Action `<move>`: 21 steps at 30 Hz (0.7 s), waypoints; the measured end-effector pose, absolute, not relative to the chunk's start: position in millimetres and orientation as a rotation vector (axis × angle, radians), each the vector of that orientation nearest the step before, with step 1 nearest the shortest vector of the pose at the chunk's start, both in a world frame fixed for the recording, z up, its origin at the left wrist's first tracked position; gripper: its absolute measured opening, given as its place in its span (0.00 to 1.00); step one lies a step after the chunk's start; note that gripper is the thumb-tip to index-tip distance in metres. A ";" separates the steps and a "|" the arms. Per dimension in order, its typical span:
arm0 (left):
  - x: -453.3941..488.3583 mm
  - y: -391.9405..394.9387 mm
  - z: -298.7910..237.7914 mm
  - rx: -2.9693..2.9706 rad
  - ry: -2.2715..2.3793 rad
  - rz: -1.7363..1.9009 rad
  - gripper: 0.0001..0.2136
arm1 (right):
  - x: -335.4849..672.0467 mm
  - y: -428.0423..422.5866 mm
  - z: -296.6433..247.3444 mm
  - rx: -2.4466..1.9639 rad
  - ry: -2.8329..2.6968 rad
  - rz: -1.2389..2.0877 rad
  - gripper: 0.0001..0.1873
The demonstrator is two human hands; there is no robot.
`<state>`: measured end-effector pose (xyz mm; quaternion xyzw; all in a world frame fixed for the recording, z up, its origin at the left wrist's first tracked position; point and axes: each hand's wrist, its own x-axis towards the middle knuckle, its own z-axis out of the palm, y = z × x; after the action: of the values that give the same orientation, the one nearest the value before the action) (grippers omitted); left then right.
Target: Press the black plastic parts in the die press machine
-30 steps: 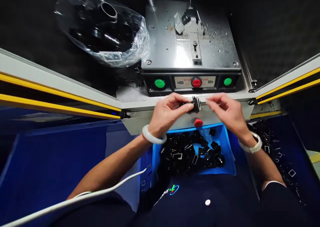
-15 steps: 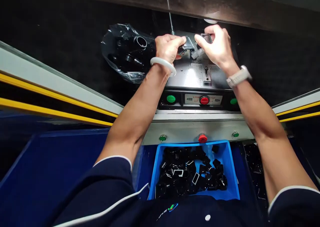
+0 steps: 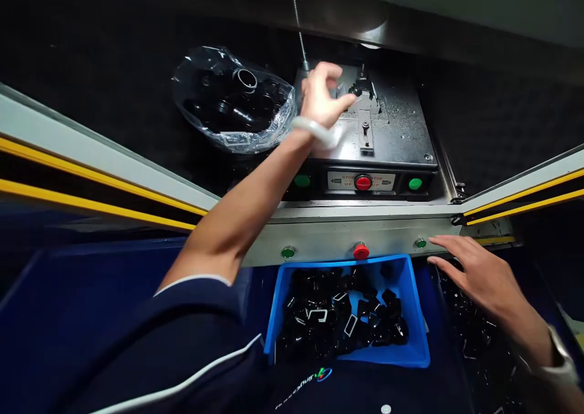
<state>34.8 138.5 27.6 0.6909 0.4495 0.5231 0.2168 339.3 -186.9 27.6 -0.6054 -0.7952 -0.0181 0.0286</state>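
My left hand [image 3: 322,95] is raised over the metal machine plate [image 3: 392,128], fingers loosely apart and a little blurred, just left of the small black part seated in the fixture [image 3: 362,89]. It holds nothing I can see. My right hand [image 3: 474,271] lies low at the right with fingers stretched flat, its fingertips beside the small green button [image 3: 420,242] on the front panel and above a dark bin of black parts [image 3: 474,335].
A blue tray [image 3: 413,292] of several black clips sits below the front panel with its red button [image 3: 360,251]. The machine face has green buttons [image 3: 415,183] and a red stop button [image 3: 363,182]. A plastic bag of black parts [image 3: 232,101] lies at the left. Yellow-striped rails [image 3: 91,189] flank both sides.
My right hand has dropped from the fixture down to the front panel's right green button. My left hand stays near the fixture and has let go of the part there.
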 end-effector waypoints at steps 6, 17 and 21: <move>-44.2 -66.6 -24.5 1.967 1.425 1.143 0.07 | 340.2 -151.5 -38.8 -2.055 -2.324 0.253 0.10; -105.1 -114.1 -81.2 2.236 1.543 0.426 0.14 | 345.1 -144.3 -65.9 -1.991 -2.196 0.337 0.13; -96.9 -120.9 -72.7 2.249 1.663 0.309 0.15 | 335.6 -151.0 -64.3 -2.046 -2.159 0.249 0.16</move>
<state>-96.9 -120.9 -72.7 0.7884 0.5832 0.1085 0.1630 335.6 -151.0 -64.3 -0.6834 -0.7211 0.0833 0.0785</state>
